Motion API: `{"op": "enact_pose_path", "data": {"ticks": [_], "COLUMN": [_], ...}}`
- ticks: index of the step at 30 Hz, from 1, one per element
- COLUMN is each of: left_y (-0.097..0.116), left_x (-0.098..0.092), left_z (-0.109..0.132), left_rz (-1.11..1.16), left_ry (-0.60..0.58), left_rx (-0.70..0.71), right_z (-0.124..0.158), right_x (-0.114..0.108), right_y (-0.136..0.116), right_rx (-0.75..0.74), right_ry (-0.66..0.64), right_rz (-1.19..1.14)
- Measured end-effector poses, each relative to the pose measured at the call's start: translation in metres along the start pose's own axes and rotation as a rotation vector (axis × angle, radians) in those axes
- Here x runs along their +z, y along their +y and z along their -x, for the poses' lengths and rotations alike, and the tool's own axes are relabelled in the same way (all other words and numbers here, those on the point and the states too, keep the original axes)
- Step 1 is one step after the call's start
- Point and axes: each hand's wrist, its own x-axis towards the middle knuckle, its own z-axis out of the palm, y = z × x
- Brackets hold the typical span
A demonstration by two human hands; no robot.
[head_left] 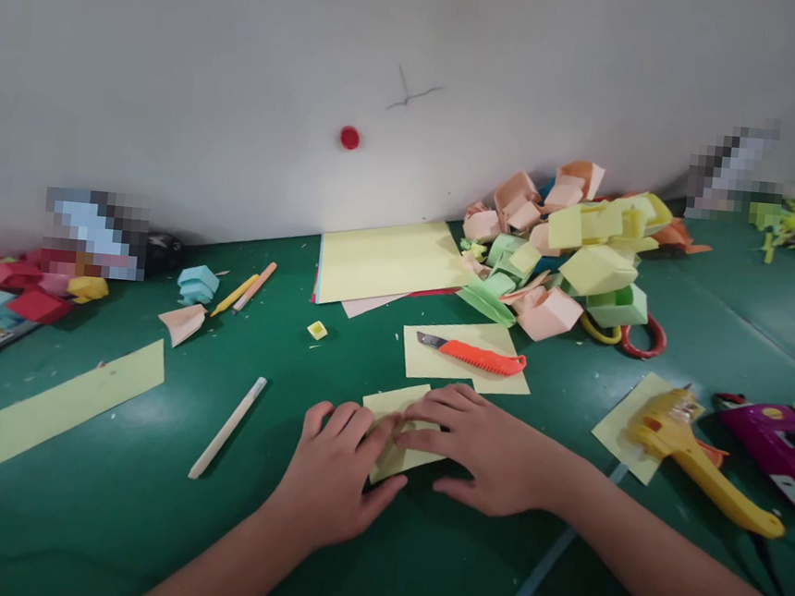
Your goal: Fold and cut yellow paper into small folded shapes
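Observation:
A small sheet of pale yellow paper (393,465) lies on the green table under both hands. My left hand (340,474) rests on its left part, fingers bent and apart, the thumb held away near the paper's front edge. From the right, my right hand (488,450) presses its fingertips on the paper, fingers spread and thumb apart. The fingertips of both hands meet near the sheet's middle, hiding part of it. Just behind lies an orange box cutter (481,355), blade out, on another piece of yellow paper (423,365).
Folded paper pieces (600,251) are heaped at the back right, and colourful ones (22,288) at the left. A yellow glue gun (703,459) lies right, by a purple device (774,447). A white stick (227,428) and yellow strip (74,404) lie left; yellow sheets (390,262) lie against the wall.

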Motion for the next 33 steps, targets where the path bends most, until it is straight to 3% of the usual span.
{"op": "enact_pose_path", "data": {"ticks": [4, 12, 25, 33], "left_y": [-0.007, -0.011, -0.015, -0.016], "left_x": [0.0, -0.001, 0.002, 0.006], "left_z": [-0.001, -0.002, -0.005, -0.004], "left_rz": [0.142, 0.273, 0.298, 0.32], "left_ry": [-0.005, -0.107, -0.023, 0.043], "left_rx": [0.038, 0.257, 0.248, 0.199], "right_z": [0.001, 0.009, 0.003, 0.001], "right_x": [0.006, -0.001, 0.008, 0.01], "right_y": [0.005, 0.009, -0.001, -0.003], "right_rx": [-0.001, 0.065, 0.013, 0.17], "right_ry": [0.04, 0.024, 0.058, 0.151], "right_rz": [0.067, -0.049, 0.11, -0.116]}}
